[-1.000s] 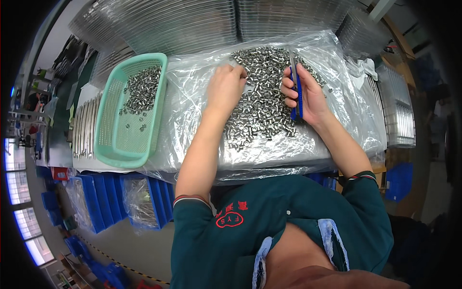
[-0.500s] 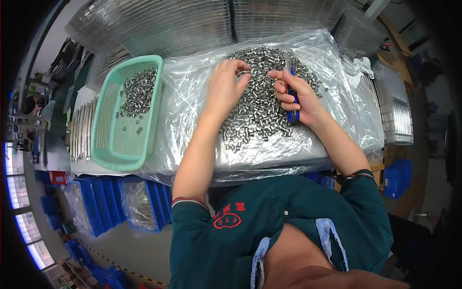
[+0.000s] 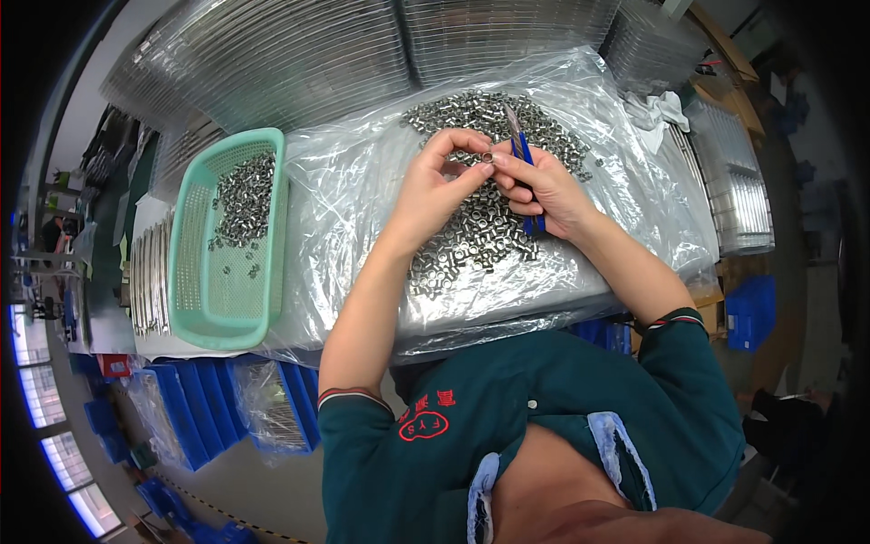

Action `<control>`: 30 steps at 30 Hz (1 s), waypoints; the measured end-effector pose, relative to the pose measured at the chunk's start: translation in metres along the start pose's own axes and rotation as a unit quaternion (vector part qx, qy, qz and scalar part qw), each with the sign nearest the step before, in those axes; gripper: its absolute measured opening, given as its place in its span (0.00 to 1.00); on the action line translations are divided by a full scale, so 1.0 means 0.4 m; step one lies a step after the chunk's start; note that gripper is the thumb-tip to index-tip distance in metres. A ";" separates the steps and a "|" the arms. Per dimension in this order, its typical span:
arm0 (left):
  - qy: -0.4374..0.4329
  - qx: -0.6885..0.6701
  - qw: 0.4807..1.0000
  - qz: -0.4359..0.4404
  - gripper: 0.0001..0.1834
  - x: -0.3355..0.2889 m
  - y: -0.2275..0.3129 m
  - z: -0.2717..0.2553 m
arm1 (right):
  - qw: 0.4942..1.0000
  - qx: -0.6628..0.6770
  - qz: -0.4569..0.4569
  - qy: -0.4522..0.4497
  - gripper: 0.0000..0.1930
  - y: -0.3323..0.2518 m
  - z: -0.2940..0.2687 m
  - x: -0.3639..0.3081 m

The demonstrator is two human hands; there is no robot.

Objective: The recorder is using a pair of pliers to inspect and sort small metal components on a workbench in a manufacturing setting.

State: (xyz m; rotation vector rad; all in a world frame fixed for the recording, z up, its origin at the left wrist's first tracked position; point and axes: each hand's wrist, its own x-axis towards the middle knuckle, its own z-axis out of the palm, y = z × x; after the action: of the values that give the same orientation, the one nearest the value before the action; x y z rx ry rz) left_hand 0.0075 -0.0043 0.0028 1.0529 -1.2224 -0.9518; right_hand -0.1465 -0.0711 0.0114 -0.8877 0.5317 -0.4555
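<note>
Over plastic (image 3: 344,204), left hand (image 3: 437,186) seemingly pinches 1 ring (image 3: 487,157); right hand (image 3: 555,194) grips pliers (image 3: 523,147).

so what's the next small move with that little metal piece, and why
Perhaps turn the small metal piece to look it over: the left hand and right hand meet around it at the fingertips, while the blue-handled tool in the right hand points past it, away from the body.

Bright windows (image 3: 65,461) beyond grey floor (image 3: 281,480)
</note>
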 end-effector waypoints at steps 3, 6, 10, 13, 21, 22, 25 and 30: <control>0.006 0.108 0.993 0.054 0.11 -0.003 0.001 0.001 | 1.000 0.004 -0.004 -0.015 0.10 -0.001 0.001 -0.002; 0.022 0.266 0.954 0.140 0.11 -0.004 -0.009 0.002 | 1.000 -0.021 0.018 -0.013 0.10 0.006 -0.008 0.007; 0.106 0.244 0.953 0.144 0.06 -0.005 0.013 0.020 | 0.993 0.094 0.066 -0.037 0.12 -0.001 -0.025 0.017; 0.132 0.210 0.968 0.038 0.08 -0.019 0.013 -0.033 | 0.979 0.172 0.082 -0.075 0.15 -0.003 -0.038 0.021; 0.253 0.129 0.953 0.106 0.07 0.003 -0.002 0.001 | 0.974 0.185 0.098 -0.082 0.15 0.000 -0.038 0.023; 0.203 0.189 0.954 0.112 0.07 -0.003 0.005 0.004 | 0.974 0.185 0.098 -0.082 0.15 -0.001 -0.037 0.023; 0.134 0.264 0.945 0.139 0.09 -0.007 -0.002 0.011 | 0.980 0.161 0.090 -0.068 0.13 -0.002 -0.033 0.019; 0.090 0.327 0.919 0.203 0.10 -0.007 -0.008 0.016 | 0.985 0.137 0.081 -0.065 0.09 -0.001 -0.027 0.012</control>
State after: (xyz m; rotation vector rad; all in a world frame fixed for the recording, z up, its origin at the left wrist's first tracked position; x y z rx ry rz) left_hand 0.0010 -0.0032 -0.0006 1.2909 -1.5676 -0.1035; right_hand -0.1495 -0.0806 0.0051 -0.5996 0.4068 -0.3107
